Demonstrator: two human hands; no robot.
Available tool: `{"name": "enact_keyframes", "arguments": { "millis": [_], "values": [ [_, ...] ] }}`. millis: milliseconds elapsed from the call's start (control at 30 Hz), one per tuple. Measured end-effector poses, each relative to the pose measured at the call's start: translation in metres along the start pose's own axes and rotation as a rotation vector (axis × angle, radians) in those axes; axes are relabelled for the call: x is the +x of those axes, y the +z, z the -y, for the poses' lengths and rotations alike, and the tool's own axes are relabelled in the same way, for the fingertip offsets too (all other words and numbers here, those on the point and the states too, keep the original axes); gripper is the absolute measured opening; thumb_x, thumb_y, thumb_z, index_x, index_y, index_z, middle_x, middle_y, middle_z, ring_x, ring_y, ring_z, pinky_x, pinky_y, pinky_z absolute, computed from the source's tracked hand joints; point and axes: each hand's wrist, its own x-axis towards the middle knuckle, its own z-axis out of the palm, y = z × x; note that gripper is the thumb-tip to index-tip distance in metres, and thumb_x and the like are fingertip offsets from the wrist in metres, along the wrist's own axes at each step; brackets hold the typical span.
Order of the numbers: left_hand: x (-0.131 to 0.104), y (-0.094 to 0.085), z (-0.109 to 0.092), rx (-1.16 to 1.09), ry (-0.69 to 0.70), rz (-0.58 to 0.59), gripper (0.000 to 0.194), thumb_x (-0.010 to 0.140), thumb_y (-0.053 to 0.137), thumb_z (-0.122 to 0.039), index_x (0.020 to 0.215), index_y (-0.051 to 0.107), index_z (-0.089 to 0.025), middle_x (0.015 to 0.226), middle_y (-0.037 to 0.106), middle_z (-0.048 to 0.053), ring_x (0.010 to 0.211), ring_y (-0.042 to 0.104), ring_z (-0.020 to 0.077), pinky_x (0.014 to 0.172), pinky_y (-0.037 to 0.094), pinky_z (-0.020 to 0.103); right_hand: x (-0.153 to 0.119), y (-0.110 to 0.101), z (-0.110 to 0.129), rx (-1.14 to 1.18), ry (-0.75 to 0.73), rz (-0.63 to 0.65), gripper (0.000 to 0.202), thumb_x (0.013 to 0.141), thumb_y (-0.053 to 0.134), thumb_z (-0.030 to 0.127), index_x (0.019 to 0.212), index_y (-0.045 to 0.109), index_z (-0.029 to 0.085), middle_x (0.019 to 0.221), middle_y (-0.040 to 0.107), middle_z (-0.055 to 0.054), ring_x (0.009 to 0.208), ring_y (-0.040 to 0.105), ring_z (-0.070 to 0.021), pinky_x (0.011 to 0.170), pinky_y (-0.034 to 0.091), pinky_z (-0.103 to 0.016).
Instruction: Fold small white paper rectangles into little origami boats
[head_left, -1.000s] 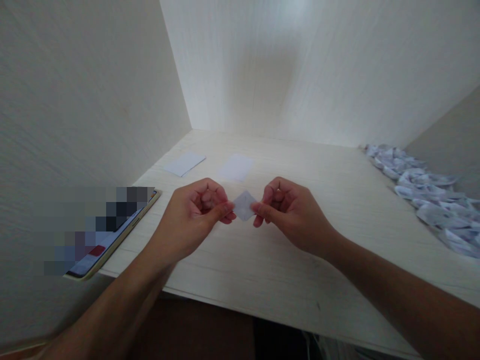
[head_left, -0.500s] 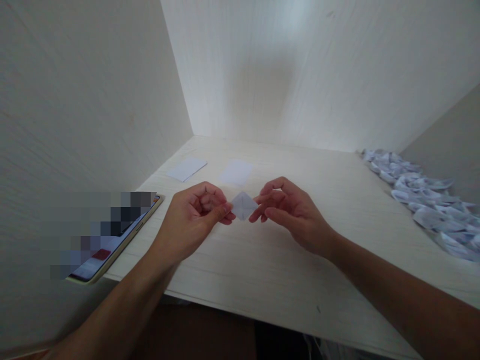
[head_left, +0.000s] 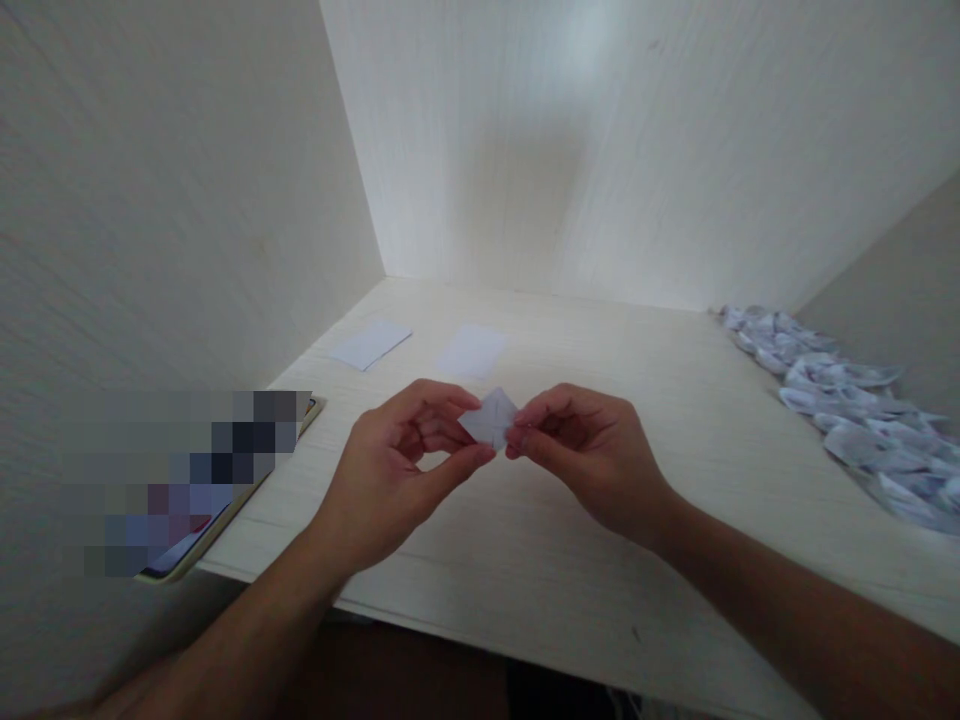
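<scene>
A small diamond of folded white paper (head_left: 493, 412) with crease lines is held in the air over the middle of the desk. My right hand (head_left: 600, 455) pinches its right corner between thumb and fingertips. On the other side, my left hand (head_left: 394, 475) curls round the paper, the thumb at its lower edge and the forefinger at its upper left edge. The left fingertips behind the paper are partly hidden.
Two pieces of white paper, a left sheet (head_left: 371, 343) and a right sheet (head_left: 472, 350), lie farther back on the desk (head_left: 585, 590). Several folded paper pieces (head_left: 847, 400) are piled along the right side. A phone (head_left: 225, 515), partly pixelated, leans by the left wall.
My right hand has closed on the paper's right corner. My left hand has loosened its pinch at the left corner, and its thumb has moved to the lower edge.
</scene>
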Motion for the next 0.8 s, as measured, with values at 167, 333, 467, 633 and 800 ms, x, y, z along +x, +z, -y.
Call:
{"name": "enact_keyframes", "arguments": {
  "millis": [167,333,467,633,800],
  "values": [
    [-0.0045,0.0038,0.0004,0.069,0.021,0.017,0.024,0.082,0.079,-0.01,0.101,0.075,-0.024,0.08,0.076,-0.004,0.072,0.072,0.008,0.069,0.059,0.014,-0.0024,0.0009,0.0005,-0.042,0.008,-0.024,0.017,0.075,0.088,0.028,0.081,0.075,0.02,0.07,0.071,0.0,0.064,0.065,-0.0131,0.06,0.052,-0.027],
    [-0.0058,0.0041,0.0019,0.067,0.007,-0.01,0.024,0.083,0.08,-0.015,0.104,0.075,-0.024,0.095,0.079,0.0,0.083,0.074,0.0126,0.079,0.061,0.022,-0.0053,0.0009,0.0007,-0.289,-0.17,0.001,0.014,0.082,0.081,0.022,0.096,0.078,0.021,0.081,0.076,-0.003,0.073,0.068,-0.0151,0.069,0.055,-0.031],
    [-0.0061,0.0037,0.001,0.124,0.001,-0.02,0.025,0.085,0.079,-0.018,0.109,0.075,-0.023,0.104,0.078,0.004,0.091,0.073,0.0165,0.083,0.061,0.027,-0.006,0.0013,0.004,-0.56,-0.366,0.016,0.019,0.087,0.077,0.018,0.106,0.078,0.023,0.089,0.078,-0.004,0.077,0.071,-0.0152,0.071,0.057,-0.029],
    [-0.0049,0.0016,0.0006,0.267,0.101,0.0,0.023,0.087,0.077,-0.019,0.109,0.076,-0.023,0.099,0.075,0.004,0.088,0.07,0.0172,0.081,0.058,0.029,-0.0081,0.0021,0.0049,-0.667,-0.446,0.023,0.018,0.093,0.07,0.018,0.108,0.077,0.025,0.096,0.076,-0.005,0.084,0.071,-0.0164,0.074,0.058,-0.03],
    [-0.0009,-0.0008,-0.0003,0.482,0.303,-0.035,0.019,0.083,0.082,-0.02,0.101,0.077,-0.024,0.096,0.07,0.004,0.089,0.067,0.0164,0.08,0.054,0.029,-0.0086,0.0051,0.0074,-0.509,-0.255,-0.04,0.008,0.091,0.073,0.018,0.098,0.076,0.022,0.088,0.075,-0.003,0.08,0.069,-0.0152,0.076,0.057,-0.03]
  ]
}}
